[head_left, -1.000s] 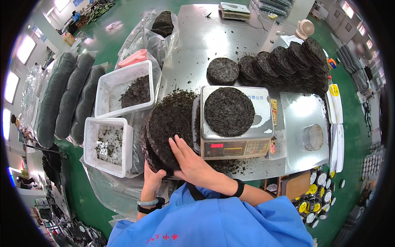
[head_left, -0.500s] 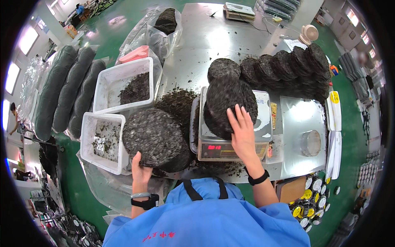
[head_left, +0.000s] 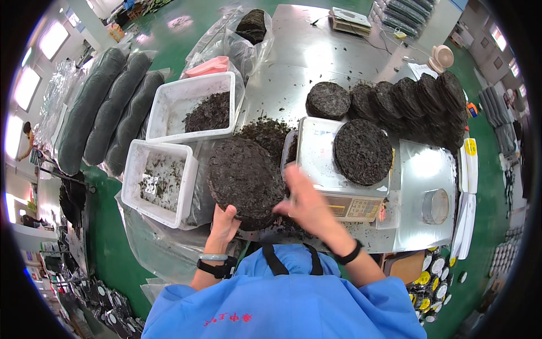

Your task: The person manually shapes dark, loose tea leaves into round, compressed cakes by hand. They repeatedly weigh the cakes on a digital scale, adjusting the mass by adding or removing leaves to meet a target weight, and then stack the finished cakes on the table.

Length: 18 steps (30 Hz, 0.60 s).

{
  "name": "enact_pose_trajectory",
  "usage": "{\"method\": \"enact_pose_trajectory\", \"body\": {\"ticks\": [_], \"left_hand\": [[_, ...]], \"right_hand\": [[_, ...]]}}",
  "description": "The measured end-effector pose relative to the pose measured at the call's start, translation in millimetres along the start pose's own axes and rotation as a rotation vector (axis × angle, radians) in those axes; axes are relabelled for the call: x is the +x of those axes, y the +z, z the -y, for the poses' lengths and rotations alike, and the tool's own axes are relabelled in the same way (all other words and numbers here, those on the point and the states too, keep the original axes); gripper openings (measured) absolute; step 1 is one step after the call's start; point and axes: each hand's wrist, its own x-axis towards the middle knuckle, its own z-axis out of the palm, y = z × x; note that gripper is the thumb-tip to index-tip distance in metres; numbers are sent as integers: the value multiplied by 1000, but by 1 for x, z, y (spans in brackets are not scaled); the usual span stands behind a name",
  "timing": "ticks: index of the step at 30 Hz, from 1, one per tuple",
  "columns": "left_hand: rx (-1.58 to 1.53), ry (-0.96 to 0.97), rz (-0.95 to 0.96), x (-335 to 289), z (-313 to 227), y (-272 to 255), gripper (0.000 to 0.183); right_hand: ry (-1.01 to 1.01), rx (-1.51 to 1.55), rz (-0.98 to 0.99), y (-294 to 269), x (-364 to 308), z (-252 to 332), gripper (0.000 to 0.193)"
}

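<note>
Dark, round dried seaweed cakes lie in a low stack in front of me. My left hand grips the near edge of this stack, thumb on top and fingers underneath. At the stack's right edge is my right hand, blurred by motion, thumb and fingers apart, holding nothing. Another seaweed cake rests on the right part of the plate of a weighing scale. My right hand and forearm hide the scale's display. Loose seaweed bits are heaped behind the stack.
At left stand two white plastic tubs with seaweed scraps. Several piles of seaweed cakes line the back right of the metal table. A clear ring mould sits on a tray at right. Long dark wrapped rolls lie far left.
My right hand has left the cake on the scale and swung left to the stack. One cake now rests on the plate's right part. The whole view has shifted slightly.
</note>
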Motion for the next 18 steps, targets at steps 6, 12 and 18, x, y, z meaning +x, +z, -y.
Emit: {"method": "enact_pose_trajectory", "body": {"ticks": [6, 12, 18], "left_hand": [[129, 26, -3, -13, -18, 14, 117], [230, 49, -40, -16, -11, -6, 120], [355, 97, -59, -19, -17, 9, 102]], "right_hand": [[-101, 155, 162, 46, 9, 49, 89], [-235, 9, 6, 49, 0, 69, 90], [-2, 315, 137, 31, 10, 63, 74]]}}
